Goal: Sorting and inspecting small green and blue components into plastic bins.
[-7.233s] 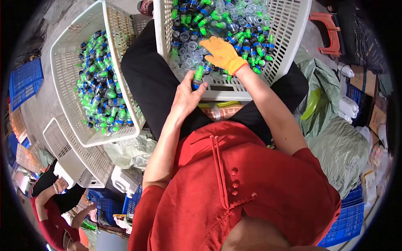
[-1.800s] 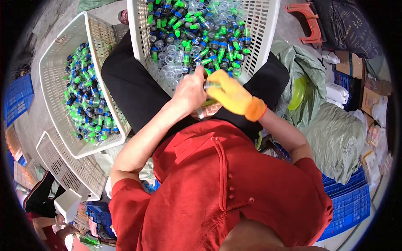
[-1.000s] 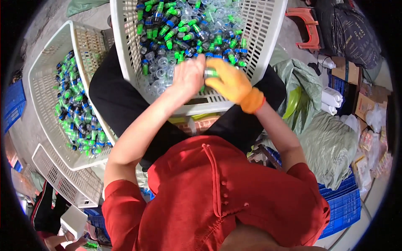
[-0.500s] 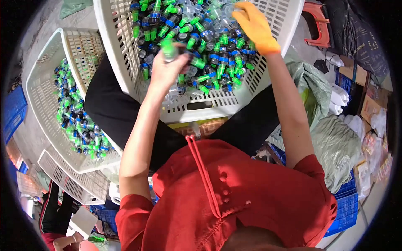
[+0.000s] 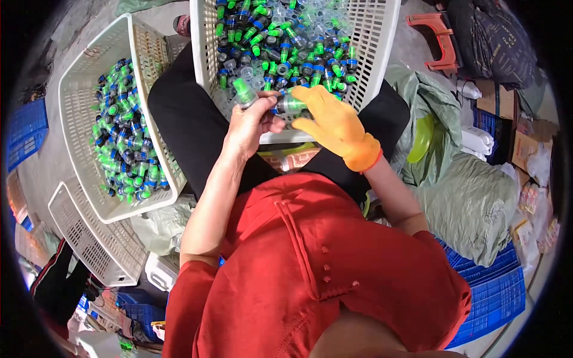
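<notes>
My bare left hand (image 5: 248, 128) is closed on a green-tipped bottle cap (image 5: 243, 90) with a clear cover, which sticks up past the thumb. A second bottle cap (image 5: 287, 105), with a blue ring and a clear cover, lies level between my two hands. On its right end are the fingers of my right hand (image 5: 337, 126), in an orange glove; its thumb is lower and partly apart. Just beyond both hands, a white slotted basket (image 5: 376, 45) between my knees holds many loose green, blue and black caps (image 5: 286, 51), with clear covers among them.
To the left, another white basket (image 5: 71, 125) holds more such caps; an unfilled white crate (image 5: 89, 238) lies below it. At right are a red plastic stool (image 5: 439, 39), green sacking (image 5: 471, 203) and a blue crate (image 5: 489, 298). A person's dark trouser leg (image 5: 57, 286) shows lower left.
My right hand has come from the basket's far right side down to the left hand, meeting the bottle cap there. The left hand has drawn slightly nearer to me. The view has shifted.
</notes>
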A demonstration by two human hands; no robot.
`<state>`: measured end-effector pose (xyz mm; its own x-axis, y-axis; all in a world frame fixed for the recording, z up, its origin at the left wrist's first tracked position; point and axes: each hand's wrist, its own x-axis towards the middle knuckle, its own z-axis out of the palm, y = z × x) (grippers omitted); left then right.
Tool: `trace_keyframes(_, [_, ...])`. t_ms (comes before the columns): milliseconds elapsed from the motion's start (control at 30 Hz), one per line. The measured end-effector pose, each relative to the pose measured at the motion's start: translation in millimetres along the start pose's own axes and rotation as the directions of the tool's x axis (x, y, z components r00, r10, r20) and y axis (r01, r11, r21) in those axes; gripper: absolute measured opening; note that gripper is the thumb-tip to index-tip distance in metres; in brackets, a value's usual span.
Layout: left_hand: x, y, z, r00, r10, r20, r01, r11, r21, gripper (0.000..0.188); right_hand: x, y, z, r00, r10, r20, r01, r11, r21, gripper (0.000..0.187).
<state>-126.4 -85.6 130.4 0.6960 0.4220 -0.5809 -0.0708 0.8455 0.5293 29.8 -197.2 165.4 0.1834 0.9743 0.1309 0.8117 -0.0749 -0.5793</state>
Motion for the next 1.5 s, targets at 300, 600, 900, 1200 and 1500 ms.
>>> trace_keyframes(300, [-51.6,-13.4,1.7,0.941,0.325,-0.094,-0.222,0.801,0.556,0.013,-28.3,-32.2,7.4,0.960,0.171,0.223,-0.226,0.943,0.246,0.041])
trace_keyframes(600, [-66.2,5.1,-2.8,0.868,0.496,0.021,-0.393,0.661,0.639,0.016,-11.4,-58.5,5.5,0.900,0.255,0.355,-0.394,0.825,0.406,0.040])
trace_keyframes(900, [-88.0,79.5,-36.4,0.400,0.891,0.217,-0.420,-0.033,0.907,0.022,50.5,-29.2,-5.5,0.852,0.055,0.520,-0.464,0.539,0.703,0.053])
trace_keyframes(1200, [-13.1,91.4,-35.3,0.656,0.742,-0.136,-0.105,0.269,0.957,0.031,114.5,233.9,47.8,0.992,0.026,-0.127,-0.058,0.965,-0.254,0.022])
trace_keyframes(1500, [258.8,-34.2,15.6,0.654,0.711,0.258,-0.003,-0.339,0.941,0.044,100.1,180.4,14.6,0.863,0.501,-0.064,-0.476,0.849,0.232,0.018])
